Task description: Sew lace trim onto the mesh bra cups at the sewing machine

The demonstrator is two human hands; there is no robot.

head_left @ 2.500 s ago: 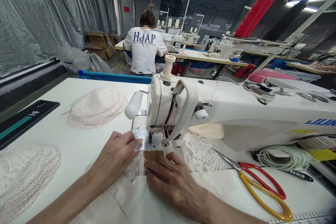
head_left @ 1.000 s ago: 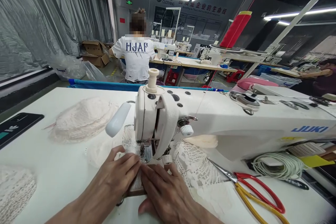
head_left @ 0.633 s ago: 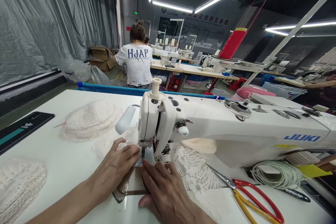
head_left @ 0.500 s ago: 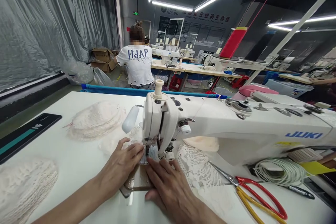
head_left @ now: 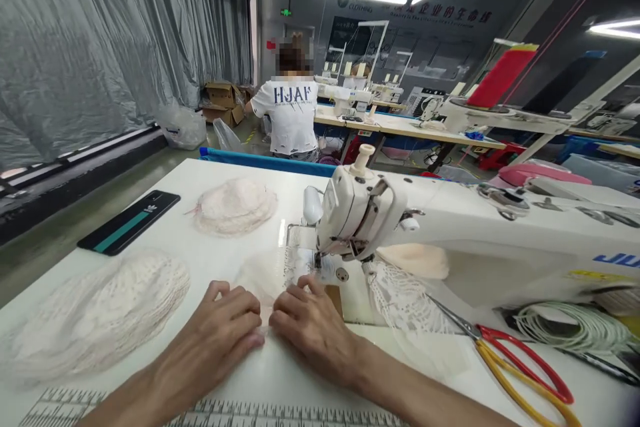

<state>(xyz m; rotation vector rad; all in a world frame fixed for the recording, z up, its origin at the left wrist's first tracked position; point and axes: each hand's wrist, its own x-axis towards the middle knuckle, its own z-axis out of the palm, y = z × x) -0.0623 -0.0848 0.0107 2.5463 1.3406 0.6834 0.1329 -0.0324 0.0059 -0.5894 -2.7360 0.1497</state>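
A piece of sheer white fabric lies on the white table left of the sewing machine, its lacy edge reaching toward the presser foot. My left hand has curled fingers closed on the fabric's near edge. Close beside it, my right hand is also closed on that edge, just in front of the needle area. The fingertips of both hands are partly hidden. White lace lies under the machine arm, to the right of my right hand.
Stacks of pale lace pieces lie at left and farther back. A dark phone-like slab rests near the left edge. Scissors and coiled cord are at right. A printed ruler runs along the front. Another person sits ahead.
Both hands have drawn back from the presser foot toward the front left, with the sheer fabric now between them. The view has shifted left, bringing the ruler into sight.
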